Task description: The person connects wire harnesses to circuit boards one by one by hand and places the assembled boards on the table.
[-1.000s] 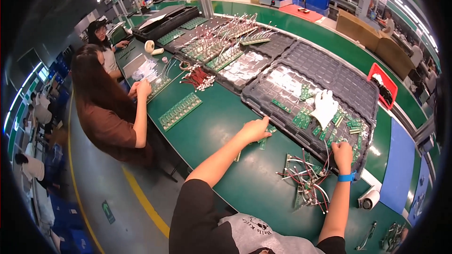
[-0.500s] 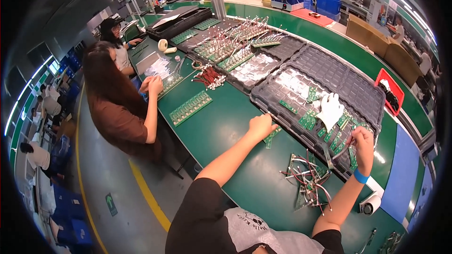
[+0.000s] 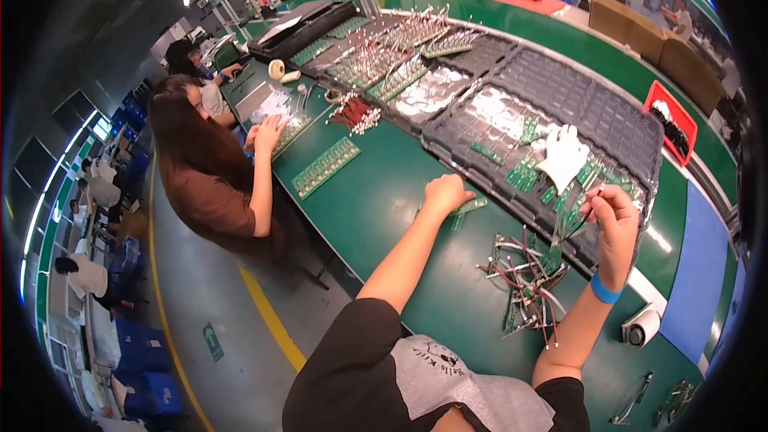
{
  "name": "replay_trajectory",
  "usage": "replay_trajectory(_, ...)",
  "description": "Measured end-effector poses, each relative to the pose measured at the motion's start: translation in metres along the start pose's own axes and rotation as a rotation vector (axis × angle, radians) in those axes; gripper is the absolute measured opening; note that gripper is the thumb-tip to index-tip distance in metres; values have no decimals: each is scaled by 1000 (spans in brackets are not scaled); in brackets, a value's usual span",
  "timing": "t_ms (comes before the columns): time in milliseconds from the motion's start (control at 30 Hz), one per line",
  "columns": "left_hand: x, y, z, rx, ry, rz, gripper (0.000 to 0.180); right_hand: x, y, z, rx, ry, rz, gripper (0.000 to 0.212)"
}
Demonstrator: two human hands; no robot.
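Observation:
My left hand (image 3: 445,194) is closed over small green circuit boards at the tray's near edge; one board (image 3: 472,206) sticks out beside the thumb. My right hand (image 3: 614,220) is raised over the tray's near right part, its thumb and fingers pinching thin wires (image 3: 578,226). A narrow green board (image 3: 556,254) hangs below them, seemingly attached. Between my arms lies a tangled pile of wired circuit boards (image 3: 528,284) with red, white and black leads. A white glove (image 3: 562,158) rests on loose boards in the black tray (image 3: 496,116).
A long green board panel (image 3: 326,166) and a bundle of red wires (image 3: 354,114) lie left on the green table. A co-worker (image 3: 200,156) sits there, hands raised. Wired panels (image 3: 384,56) fill farther trays. A red bin (image 3: 670,122) and white cylinder (image 3: 642,325) stand right.
My right hand has lifted slightly and turned, showing the pinched wires more clearly. My left hand stays over its boards. The whole view has shifted a little.

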State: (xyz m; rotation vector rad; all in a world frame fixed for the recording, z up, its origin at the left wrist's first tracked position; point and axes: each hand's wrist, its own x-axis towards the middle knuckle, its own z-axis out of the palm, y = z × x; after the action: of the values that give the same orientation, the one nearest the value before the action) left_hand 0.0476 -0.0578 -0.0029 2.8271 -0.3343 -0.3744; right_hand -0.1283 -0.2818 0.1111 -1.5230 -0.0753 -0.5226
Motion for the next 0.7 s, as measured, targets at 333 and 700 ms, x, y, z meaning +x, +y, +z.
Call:
replay_trajectory(333, 2, 0, -15, -105, 18, 85, 37, -5, -2, 9, -39, -53, 4, 14)
replay_trajectory(700, -47, 42, -82, -891, 271, 623, 26, -1, 9, 23, 14, -36, 169, 15)
